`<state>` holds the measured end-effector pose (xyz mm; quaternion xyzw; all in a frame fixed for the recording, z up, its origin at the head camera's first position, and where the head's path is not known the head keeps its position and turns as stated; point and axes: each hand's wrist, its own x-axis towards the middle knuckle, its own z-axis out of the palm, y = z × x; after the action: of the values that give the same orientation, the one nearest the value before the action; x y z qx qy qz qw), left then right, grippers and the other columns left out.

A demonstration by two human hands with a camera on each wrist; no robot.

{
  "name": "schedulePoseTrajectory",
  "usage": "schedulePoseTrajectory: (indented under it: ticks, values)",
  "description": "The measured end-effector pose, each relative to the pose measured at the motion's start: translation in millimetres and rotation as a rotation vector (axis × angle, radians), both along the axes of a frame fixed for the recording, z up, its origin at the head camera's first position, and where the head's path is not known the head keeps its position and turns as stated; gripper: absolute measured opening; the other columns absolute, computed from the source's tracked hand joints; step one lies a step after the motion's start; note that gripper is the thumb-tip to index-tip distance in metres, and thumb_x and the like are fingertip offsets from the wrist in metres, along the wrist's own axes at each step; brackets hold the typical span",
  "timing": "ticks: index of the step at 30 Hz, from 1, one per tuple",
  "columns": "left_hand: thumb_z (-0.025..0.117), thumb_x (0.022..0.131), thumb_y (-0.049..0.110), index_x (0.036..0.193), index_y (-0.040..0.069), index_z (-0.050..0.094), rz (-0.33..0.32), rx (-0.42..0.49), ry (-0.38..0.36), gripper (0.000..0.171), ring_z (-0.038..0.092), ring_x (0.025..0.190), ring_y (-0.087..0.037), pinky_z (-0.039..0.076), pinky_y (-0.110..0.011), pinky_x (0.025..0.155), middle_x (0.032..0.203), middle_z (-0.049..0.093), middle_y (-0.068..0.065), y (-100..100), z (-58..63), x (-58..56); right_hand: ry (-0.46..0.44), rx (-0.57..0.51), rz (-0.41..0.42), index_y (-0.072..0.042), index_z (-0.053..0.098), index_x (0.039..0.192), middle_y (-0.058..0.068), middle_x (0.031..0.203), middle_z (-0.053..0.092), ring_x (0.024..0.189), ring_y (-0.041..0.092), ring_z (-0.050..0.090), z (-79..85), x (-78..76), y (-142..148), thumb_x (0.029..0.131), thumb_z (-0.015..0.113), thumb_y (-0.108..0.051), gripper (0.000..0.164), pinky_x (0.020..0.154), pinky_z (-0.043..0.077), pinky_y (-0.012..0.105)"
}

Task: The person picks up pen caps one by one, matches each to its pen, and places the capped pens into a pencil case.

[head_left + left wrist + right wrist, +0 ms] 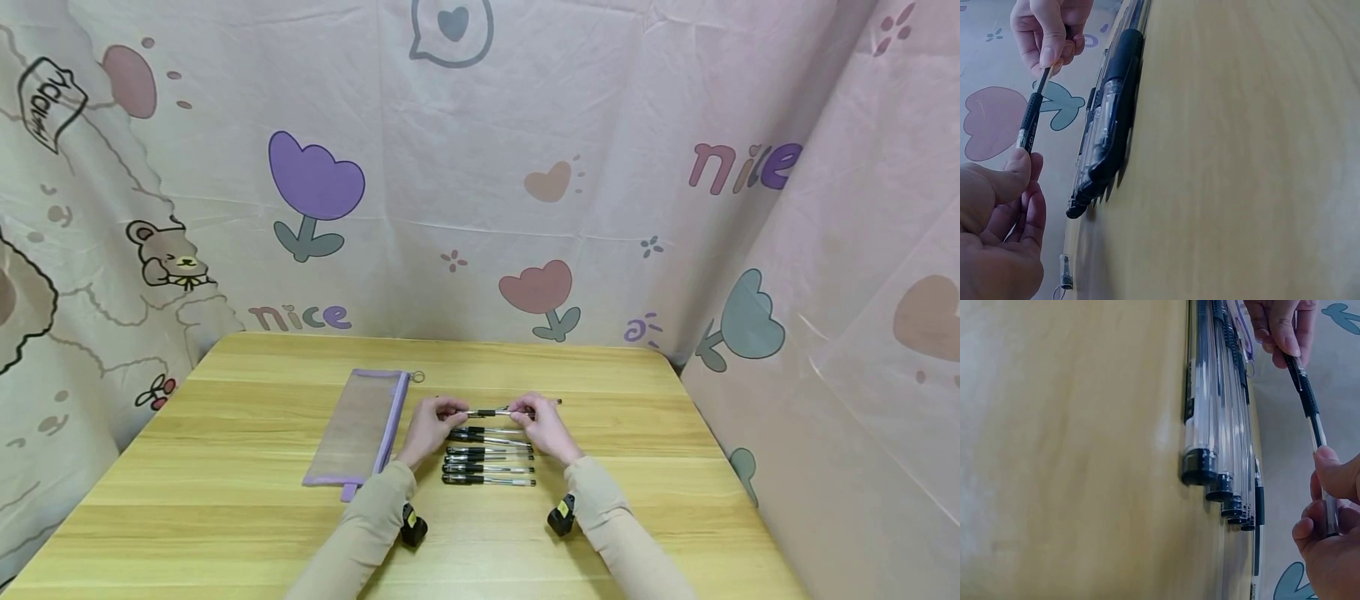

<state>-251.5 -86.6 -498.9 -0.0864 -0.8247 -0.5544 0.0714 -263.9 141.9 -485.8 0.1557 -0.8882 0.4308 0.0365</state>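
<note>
Both hands hold one gel pen (487, 412) level above the table, behind a row of similar pens. My left hand (430, 429) pinches its capped end, thumb against fingers. On the other end, my right hand (545, 427) grips the clear barrel, fingers curled round it in the right wrist view. The held pen's black grip section (1307, 400) and cap clip show between the two hands. Several capped pens (487, 468) lie side by side below the hands, black caps to the left. Another pen (1259, 506) lies beyond the row, partly hidden by my right hand in the head view.
A flat mesh pouch (348, 433) with purple trim and a zipper lies left of the pens, its metal ring (417, 377) at the far corner. A small clear piece with a dark end (1066, 272) lies near that ring. Printed curtains (450, 192) enclose the wooden table (225, 517).
</note>
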Motion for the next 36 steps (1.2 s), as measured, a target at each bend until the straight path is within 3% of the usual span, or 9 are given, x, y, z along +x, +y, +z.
schedulePoseTrajectory:
  ticks: [16, 25, 32, 36]
  values:
    - [0.076, 0.085, 0.000, 0.095, 0.003, 0.077, 0.000, -0.006, 0.030, 0.011, 0.062, 0.073, -0.010, 0.049, -0.018, 0.067, 0.086, 0.075, -0.011, 0, 0.1, 0.9, -0.024, -0.026, 0.041, -0.001, 0.070, 0.100, 0.010, 0.095, 0.069, 0.084, 0.014, 0.060, -1.2, -2.6, 3, 0.092, 0.065, 0.002, 0.010, 0.075, 0.051, 0.020]
    - [0.076, 0.086, 0.006, 0.098, 0.008, 0.077, 0.008, -0.024, -0.012, 0.013, 0.061, 0.077, -0.009, 0.050, -0.019, 0.070, 0.089, 0.075, -0.007, 1, 3.6, 2.0, 0.022, -0.014, 0.050, 0.000, 0.074, 0.100, 0.015, 0.100, 0.075, 0.086, 0.018, 0.066, -3.1, -2.7, 4, 0.095, 0.063, -0.003, 0.012, 0.077, 0.055, 0.024]
    - [0.073, 0.089, 0.007, 0.098, 0.007, 0.077, 0.007, -0.045, 0.004, 0.009, 0.062, 0.077, -0.010, 0.050, -0.020, 0.069, 0.089, 0.074, -0.008, -2, 8.4, -1.9, 0.032, -0.023, 0.078, -0.001, 0.074, 0.105, 0.015, 0.103, 0.076, 0.091, 0.017, 0.069, -6.3, -5.6, 5, 0.098, 0.063, -0.007, 0.015, 0.081, 0.056, 0.025]
    - [0.072, 0.090, 0.007, 0.100, 0.005, 0.076, 0.003, -0.032, -0.006, 0.011, 0.064, 0.079, -0.012, 0.050, -0.019, 0.070, 0.091, 0.075, -0.010, -6, 6.7, -4.8, -0.010, -0.055, 0.100, -0.001, 0.072, 0.111, 0.016, 0.105, 0.074, 0.090, 0.016, 0.067, -7.1, -7.9, 10, 0.097, 0.063, -0.008, 0.018, 0.079, 0.054, 0.022]
